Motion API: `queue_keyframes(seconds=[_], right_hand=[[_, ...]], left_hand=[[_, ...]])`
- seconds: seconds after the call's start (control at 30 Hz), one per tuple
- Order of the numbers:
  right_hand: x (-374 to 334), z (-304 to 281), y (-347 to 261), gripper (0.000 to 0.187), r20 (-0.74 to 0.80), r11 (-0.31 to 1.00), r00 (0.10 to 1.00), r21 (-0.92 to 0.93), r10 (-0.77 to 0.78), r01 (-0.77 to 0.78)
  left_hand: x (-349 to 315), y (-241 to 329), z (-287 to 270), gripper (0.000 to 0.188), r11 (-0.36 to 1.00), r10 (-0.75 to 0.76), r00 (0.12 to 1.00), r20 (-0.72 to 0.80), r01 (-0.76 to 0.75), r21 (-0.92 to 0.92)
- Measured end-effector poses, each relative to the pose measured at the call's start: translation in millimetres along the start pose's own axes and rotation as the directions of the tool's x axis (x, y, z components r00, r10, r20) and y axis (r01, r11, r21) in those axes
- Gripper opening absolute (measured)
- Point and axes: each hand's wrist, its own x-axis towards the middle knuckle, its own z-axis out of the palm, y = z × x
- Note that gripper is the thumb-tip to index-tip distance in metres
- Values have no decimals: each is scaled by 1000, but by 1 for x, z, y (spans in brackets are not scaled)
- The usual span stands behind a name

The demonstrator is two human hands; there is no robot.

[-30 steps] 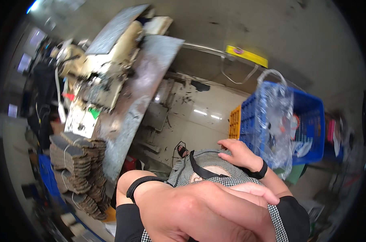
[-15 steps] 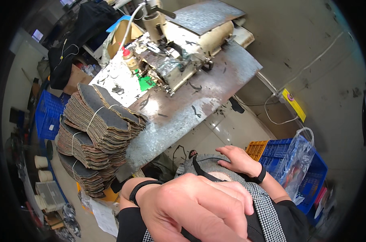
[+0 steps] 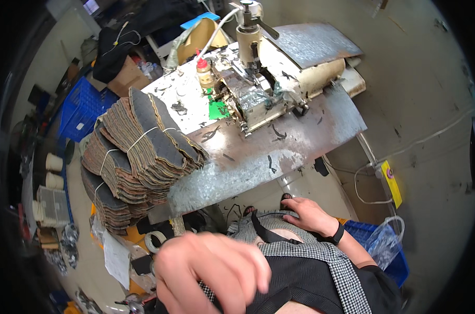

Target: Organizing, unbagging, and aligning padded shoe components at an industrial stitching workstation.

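Note:
My left hand (image 3: 211, 272) is large and close at the bottom of the view, slightly blurred. Its fingers curl downward together, and whatever they may hold is hidden. Lower and to the right, my right hand (image 3: 313, 215) lies at the edge of my checkered apron (image 3: 326, 251), with its fingers stretched out and nothing in them. Beyond my hands is a metal-topped work table (image 3: 216, 180) carrying a cream machine (image 3: 269, 97). At the table's left stand tied stacks of dark, layered cut pieces (image 3: 154, 136), apart from both hands.
A red-capped bottle (image 3: 205, 74) stands beside the machine, with dark scraps scattered on the table. A blue crate (image 3: 83, 107) sits at the far left; another blue crate (image 3: 397, 264), with a plastic bag (image 3: 385, 243), is at my right. A yellow-labelled box (image 3: 392, 183) hangs near the wall.
The view has shifted, so the table and stacks sit further right or higher. My left hand has moved left and down, uncovering more of my apron. My right hand stays by the apron.

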Motion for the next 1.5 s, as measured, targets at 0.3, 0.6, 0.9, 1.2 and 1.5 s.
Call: queue_keyframes(seconds=[0.3,0.6,0.9,1.2,1.5], right_hand=[[0,-49,55,41,55,982,996,-167,-75,84],[10,-60,84,38,121,960,978,-207,-168,190],[7,-67,100,39,126,953,966,-179,-226,246],[32,-103,69,49,219,967,943,2,-250,256],[82,-120,-43,39,-329,534,499,-22,-802,845]], left_hand=[[-62,0,-52,66,-193,582,394,-712,917,350],[-99,30,-135,122,-397,570,-121,-813,826,-401],[-111,54,-156,122,-84,655,-85,-751,979,-185],[-84,5,-29,54,839,282,140,-949,443,315],[-58,-139,-8,55,996,-25,211,-977,-77,-42]])
